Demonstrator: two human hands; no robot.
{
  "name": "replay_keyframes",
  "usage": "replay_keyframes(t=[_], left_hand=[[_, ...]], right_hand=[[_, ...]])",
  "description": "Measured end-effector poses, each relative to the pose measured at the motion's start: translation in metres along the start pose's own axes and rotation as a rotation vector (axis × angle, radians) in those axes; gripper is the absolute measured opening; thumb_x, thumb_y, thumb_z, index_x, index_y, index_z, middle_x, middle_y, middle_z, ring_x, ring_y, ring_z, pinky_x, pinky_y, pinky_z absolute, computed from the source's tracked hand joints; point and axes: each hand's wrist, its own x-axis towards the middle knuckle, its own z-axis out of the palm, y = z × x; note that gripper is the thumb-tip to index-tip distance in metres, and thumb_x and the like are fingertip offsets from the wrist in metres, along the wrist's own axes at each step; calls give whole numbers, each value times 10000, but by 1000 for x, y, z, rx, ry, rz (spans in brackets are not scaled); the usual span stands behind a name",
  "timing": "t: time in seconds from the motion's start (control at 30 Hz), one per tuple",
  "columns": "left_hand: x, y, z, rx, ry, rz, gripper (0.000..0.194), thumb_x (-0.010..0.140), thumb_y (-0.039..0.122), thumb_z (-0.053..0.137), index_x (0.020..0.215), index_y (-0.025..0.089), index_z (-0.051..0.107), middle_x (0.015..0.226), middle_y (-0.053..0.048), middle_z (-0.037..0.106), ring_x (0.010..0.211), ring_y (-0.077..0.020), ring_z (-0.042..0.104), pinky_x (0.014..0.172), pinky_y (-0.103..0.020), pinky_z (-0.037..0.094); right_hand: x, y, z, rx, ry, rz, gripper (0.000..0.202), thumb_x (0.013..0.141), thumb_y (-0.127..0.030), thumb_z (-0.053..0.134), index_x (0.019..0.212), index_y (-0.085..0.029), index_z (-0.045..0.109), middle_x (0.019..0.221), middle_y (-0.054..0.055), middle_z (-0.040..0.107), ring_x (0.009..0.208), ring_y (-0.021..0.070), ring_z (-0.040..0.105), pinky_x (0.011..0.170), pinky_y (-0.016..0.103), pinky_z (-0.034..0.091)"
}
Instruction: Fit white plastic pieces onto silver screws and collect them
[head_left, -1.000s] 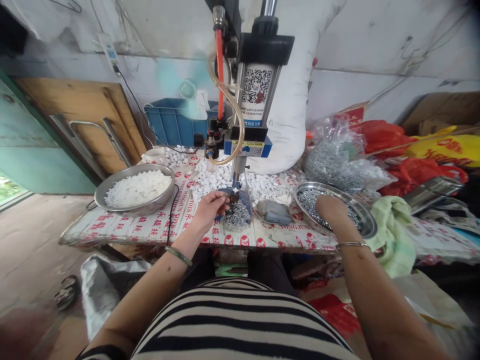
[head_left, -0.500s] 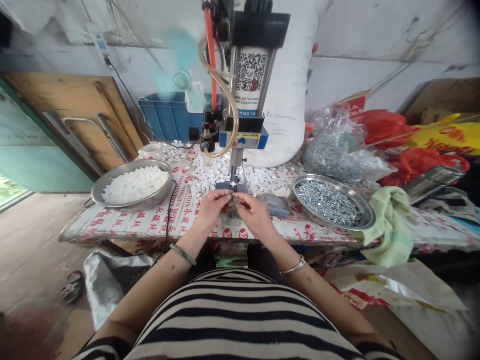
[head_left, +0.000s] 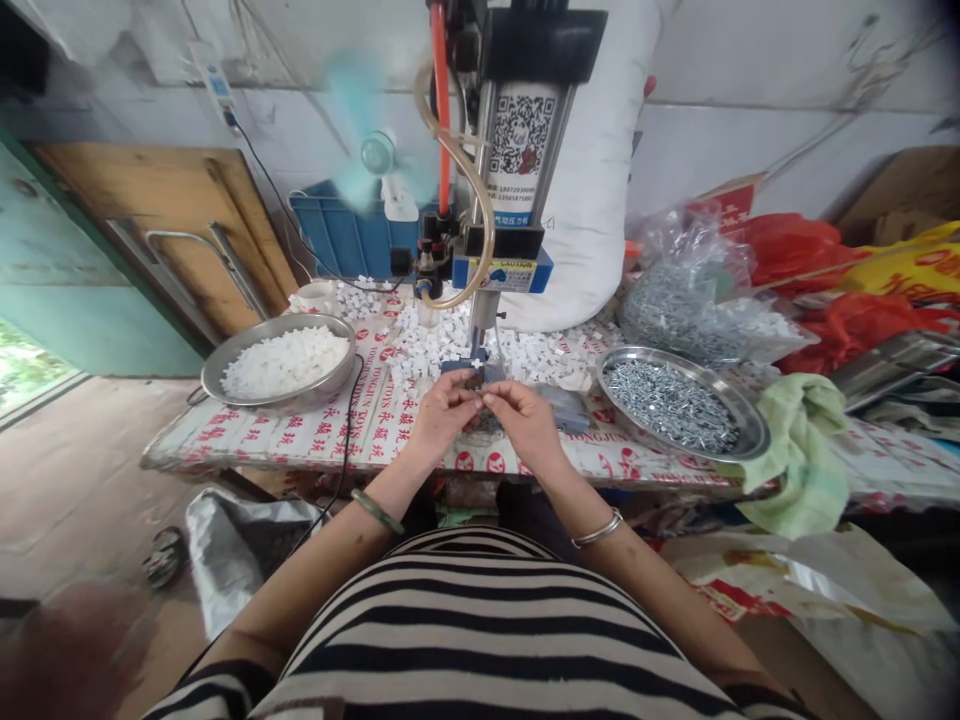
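Red-printed surface (head_left: pixel 202 432), two hands meeting at a press (head_left: pixel 517 160)

Red lettering runs up to the surface's front edge. A second ago the right hand (head_left: pixel 529 420) was down in the steel dish (head_left: pixel 754 430) of metal pins (head_left: pixel 667 400); now it is beside the left hand (head_left: pixel 442 415), fingertips together just in front of the press's lower end. Right thumb and forefinger are pinched closed. The left fingers curl inward, but I can't tell at this size whether they close on anything; any part held is hidden.

The pins lie in the dish, near the front edge, a green cloth (head_left: pixel 802 450) touching its rim. Sideways there is room: printed surface shows between the black cable (head_left: pixel 349 420) and the left hand. Behind, the press and scattered white pieces (head_left: pixel 427 335) crowd close.
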Motion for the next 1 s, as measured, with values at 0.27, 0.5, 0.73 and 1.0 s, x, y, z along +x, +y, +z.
replay_keyframes(t=[0.27, 0.5, 0.73, 1.0], left_hand=[[2, -1, 0, 89, -66, -27, 391, 738, 280, 560, 1109, 179, 493, 704, 3, 590, 536, -106, 542, 503, -220, 429], [70, 14, -69, 1438, 69, -44, 174, 713, 152, 553, 851, 152, 659, 979, -141, 627, 975, -280, 563, 797, -370, 433], [95, -6, -90, 1500, 33, -84, 228, 654, 81, 573, 867, 99, 651, 974, -194, 618, 964, -292, 571, 804, -374, 429], [51, -4, -74, 1027, 96, 303, 443, 673, 75, 491, 1107, 148, 541, 979, -85, 591, 853, -171, 558, 783, -277, 429]], right_hand=[[-1, 6, -14, -267, -103, -123, 246, 797, -354, 497, 898, -192, 652, 841, 26, 675, 779, 167, 600, 735, 295, 446], [-5, 21, -15, -396, -13, -79, 238, 793, -360, 483, 864, -189, 632, 764, 29, 661, 683, 170, 585, 670, 298, 449], [-8, 19, -11, -334, 15, -78, 230, 795, -369, 482, 849, -189, 614, 756, 31, 655, 676, 165, 584, 657, 291, 457], [-5, 15, -8, -212, 54, -65, 231, 813, -382, 469, 892, -186, 563, 760, 28, 631, 686, 158, 580, 656, 278, 452]])
